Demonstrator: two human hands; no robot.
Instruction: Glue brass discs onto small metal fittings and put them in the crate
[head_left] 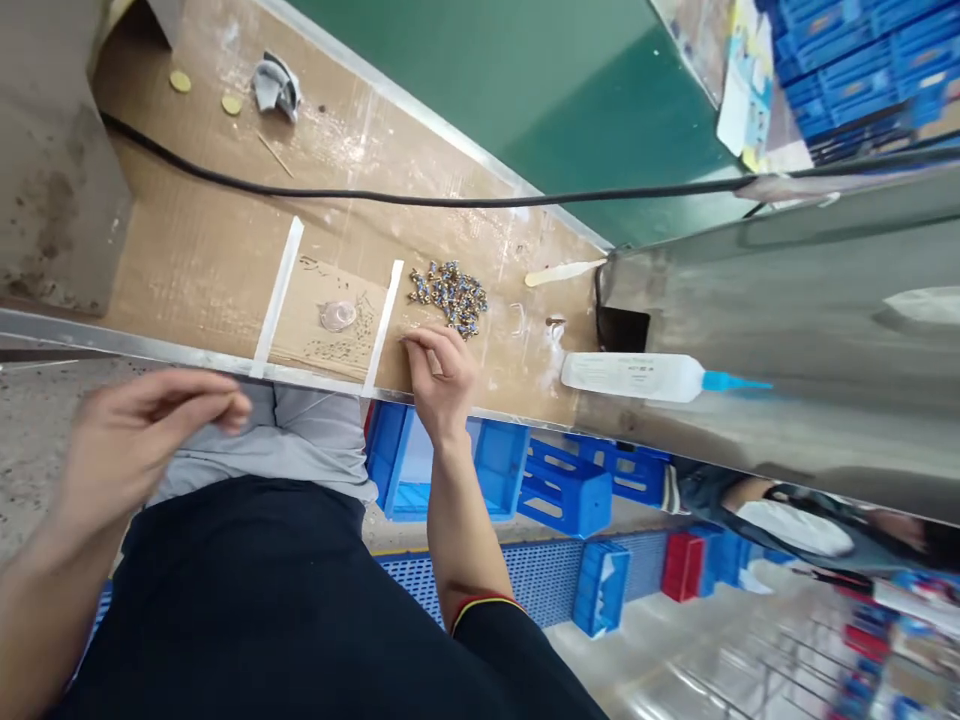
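My right hand [444,385] rests at the cardboard-covered bench top, thumb and forefinger pinched together just beside a pile of small brass-coloured parts with blue bits [451,292]. Whatever is between those fingertips is too small to name. Off the front edge of the bench, over my lap, my left hand [150,435] hangs with its fingers closed together; their contents cannot be made out. Between two white tape strips [279,295] lies a cardboard patch with tiny dark specks scattered on it. A small clear, pinkish disc [337,316] sits among the specks.
A white bottle with a blue nozzle [634,377] is at the right. A black cable [420,201] crosses the bench. Farther back are a grey-white crumpled piece [275,88], a thin stick [275,155] and yellow discs [180,81]. Blue crates [566,490] stand below; another person is at the right.
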